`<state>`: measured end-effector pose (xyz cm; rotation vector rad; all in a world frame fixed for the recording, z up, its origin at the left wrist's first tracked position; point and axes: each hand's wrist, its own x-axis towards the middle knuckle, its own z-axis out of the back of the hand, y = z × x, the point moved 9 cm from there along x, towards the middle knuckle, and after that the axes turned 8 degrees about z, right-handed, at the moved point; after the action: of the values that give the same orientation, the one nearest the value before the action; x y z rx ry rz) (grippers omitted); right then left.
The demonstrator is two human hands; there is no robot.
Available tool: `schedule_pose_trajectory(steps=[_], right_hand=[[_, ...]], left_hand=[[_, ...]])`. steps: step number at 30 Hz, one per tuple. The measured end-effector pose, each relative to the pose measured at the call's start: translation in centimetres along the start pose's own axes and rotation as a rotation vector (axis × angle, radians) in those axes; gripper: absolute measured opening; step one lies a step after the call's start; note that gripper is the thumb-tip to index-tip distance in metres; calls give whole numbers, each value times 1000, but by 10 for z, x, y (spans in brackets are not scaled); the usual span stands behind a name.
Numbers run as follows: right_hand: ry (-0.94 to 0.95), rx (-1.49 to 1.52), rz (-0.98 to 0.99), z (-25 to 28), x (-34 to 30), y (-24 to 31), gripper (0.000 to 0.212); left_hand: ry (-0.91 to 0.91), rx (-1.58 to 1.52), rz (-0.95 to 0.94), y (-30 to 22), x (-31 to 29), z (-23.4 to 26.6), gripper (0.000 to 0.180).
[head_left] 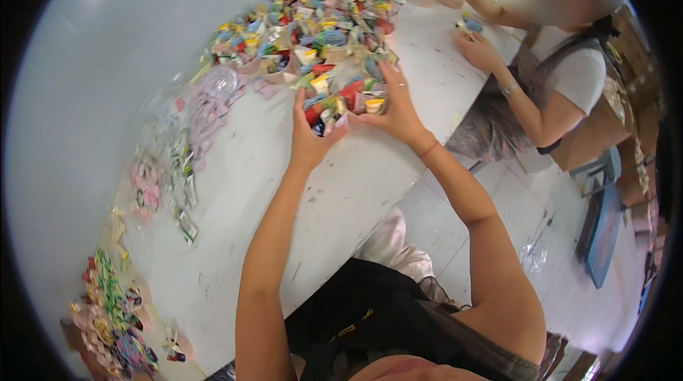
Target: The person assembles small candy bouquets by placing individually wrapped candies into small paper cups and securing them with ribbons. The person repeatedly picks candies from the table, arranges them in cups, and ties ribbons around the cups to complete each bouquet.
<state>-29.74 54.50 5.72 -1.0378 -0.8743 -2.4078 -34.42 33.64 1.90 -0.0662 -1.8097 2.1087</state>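
My left hand (311, 140) and my right hand (400, 109) reach over the white table and curve around a cluster of small pale pink cups (341, 105). Red, yellow, blue and white pieces fill the cups; they are too small to name. The left fingers press the cluster's left side, and the right thumb and fingers press its right side. Both thumbs come near each other at the front. Just beyond lies a large mass of similar filled cups (331, 18), very close to my right fingertips.
Pinkish flat pieces (206, 107) and clear plastic (222, 81) lie along the table's left side, with green-and-white packets (186, 226) nearby. More colourful pieces (114, 310) are heaped at the near left. A co-worker (548, 82) sits at right, holding a small item (469, 25). Cardboard boxes (594, 128) stand behind.
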Motion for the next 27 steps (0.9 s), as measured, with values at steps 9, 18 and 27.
schedule_pose_trajectory(steps=[9, 18, 27], right_hand=[[271, 533, 173, -78, 8, 184, 52], [182, 233, 331, -363, 150, 147, 35], [643, -176, 634, -492, 240, 103, 62]], left_hand=[[-70, 402, 87, -70, -219, 117, 55], [-1484, 432, 250, -97, -586, 272, 24], [-1736, 436, 355, -52, -713, 281, 25]])
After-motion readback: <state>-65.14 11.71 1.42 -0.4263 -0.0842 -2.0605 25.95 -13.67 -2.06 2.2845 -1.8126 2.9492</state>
